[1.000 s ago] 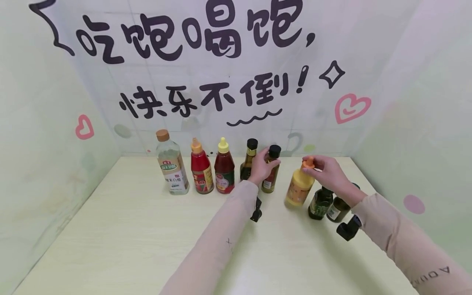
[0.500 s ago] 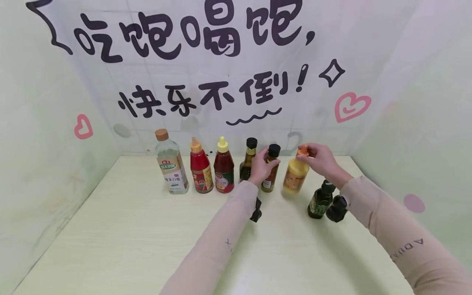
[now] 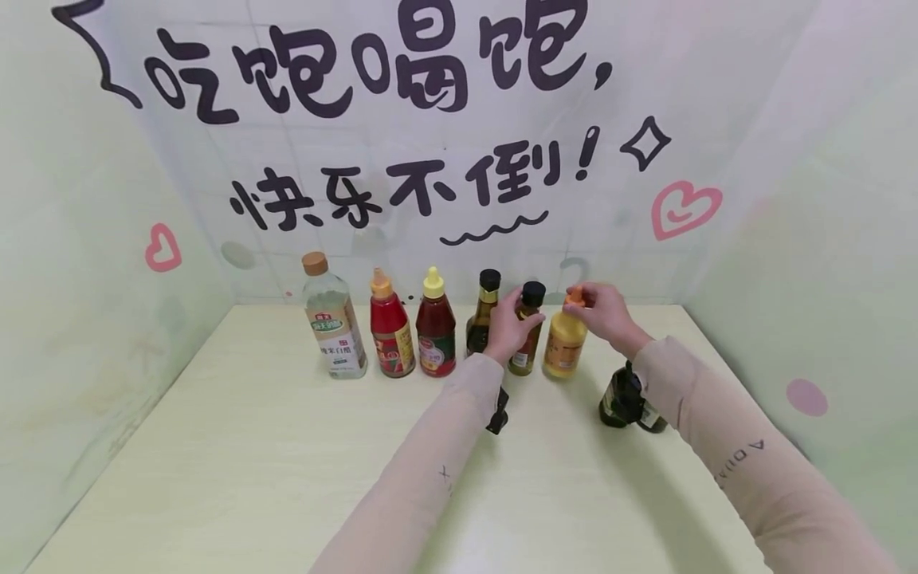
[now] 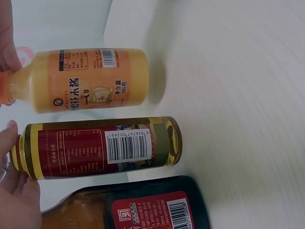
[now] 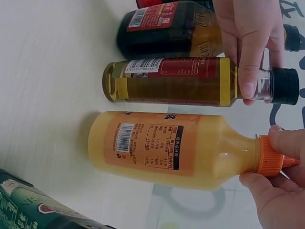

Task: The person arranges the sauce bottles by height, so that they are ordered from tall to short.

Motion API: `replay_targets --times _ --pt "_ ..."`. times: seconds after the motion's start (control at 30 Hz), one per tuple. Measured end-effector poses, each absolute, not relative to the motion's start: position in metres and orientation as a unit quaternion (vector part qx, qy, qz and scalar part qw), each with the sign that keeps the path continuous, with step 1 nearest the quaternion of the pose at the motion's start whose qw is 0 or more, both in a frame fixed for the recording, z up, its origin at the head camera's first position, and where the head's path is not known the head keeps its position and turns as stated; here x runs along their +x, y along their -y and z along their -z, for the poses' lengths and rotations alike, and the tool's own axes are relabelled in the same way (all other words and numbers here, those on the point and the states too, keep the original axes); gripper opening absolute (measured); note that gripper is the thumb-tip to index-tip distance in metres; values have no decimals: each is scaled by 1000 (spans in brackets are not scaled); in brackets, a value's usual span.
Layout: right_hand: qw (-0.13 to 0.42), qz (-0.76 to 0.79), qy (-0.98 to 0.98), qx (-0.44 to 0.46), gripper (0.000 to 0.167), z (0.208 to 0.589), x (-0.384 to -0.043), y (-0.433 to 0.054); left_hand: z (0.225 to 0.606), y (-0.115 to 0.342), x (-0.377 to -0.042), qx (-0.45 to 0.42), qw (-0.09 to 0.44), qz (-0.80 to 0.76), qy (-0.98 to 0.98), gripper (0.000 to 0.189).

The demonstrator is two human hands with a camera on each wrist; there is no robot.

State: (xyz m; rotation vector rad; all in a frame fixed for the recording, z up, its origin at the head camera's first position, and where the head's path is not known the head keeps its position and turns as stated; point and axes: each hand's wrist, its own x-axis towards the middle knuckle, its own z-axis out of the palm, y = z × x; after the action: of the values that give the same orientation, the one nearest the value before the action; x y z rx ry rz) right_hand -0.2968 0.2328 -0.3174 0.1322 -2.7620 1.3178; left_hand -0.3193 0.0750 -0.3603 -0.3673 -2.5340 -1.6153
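Observation:
My left hand (image 3: 508, 328) grips the neck of a slim oil bottle (image 5: 167, 81) with a black cap, a red label and golden oil inside. The bottle stands upright on the table. To its right, my right hand (image 3: 608, 313) pinches the orange cap (image 5: 270, 156) of a yellow mustard squeeze bottle (image 3: 564, 347). A narrow gap separates this bottle from the oil bottle in both wrist views. Left of the oil bottle, a dark sauce bottle (image 4: 157, 210) with a red label is partly covered by my left hand in the head view.
A clear vinegar bottle (image 3: 333, 327), a red sauce bottle (image 3: 391, 335) and a brownish-red sauce bottle (image 3: 436, 335) line up on the left of the row. Two dark green bottles stand nearer on the right, one (image 3: 613, 402) partly behind my right wrist camera. A printed wall sheet hangs behind.
My right hand has carried the mustard bottle back and left, beside the oil bottle in the row. My left hand keeps its grip on the oil bottle's neck.

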Motion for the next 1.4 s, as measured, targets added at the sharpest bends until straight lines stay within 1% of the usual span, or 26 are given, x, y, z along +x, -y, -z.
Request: replay_targets --times 0.43,0.63,0.9,1.1,1.4 --pt "29 -420 907 11 34 325 -302 -234 360 -78 -316 -107 61 524 843 52" --pt "18 -420 908 3 35 325 -302 -235 359 -77 -315 -125 66 509 849 50" --pt "5 -452 892 6 37 325 -302 -238 359 -76 -316 -137 74 471 868 53" --pt "0 -489 872 8 35 328 -302 -234 359 -75 -316 -141 69 472 868 52" --pt "-11 -471 882 7 35 328 -304 -232 356 -74 -315 -139 57 467 871 50"
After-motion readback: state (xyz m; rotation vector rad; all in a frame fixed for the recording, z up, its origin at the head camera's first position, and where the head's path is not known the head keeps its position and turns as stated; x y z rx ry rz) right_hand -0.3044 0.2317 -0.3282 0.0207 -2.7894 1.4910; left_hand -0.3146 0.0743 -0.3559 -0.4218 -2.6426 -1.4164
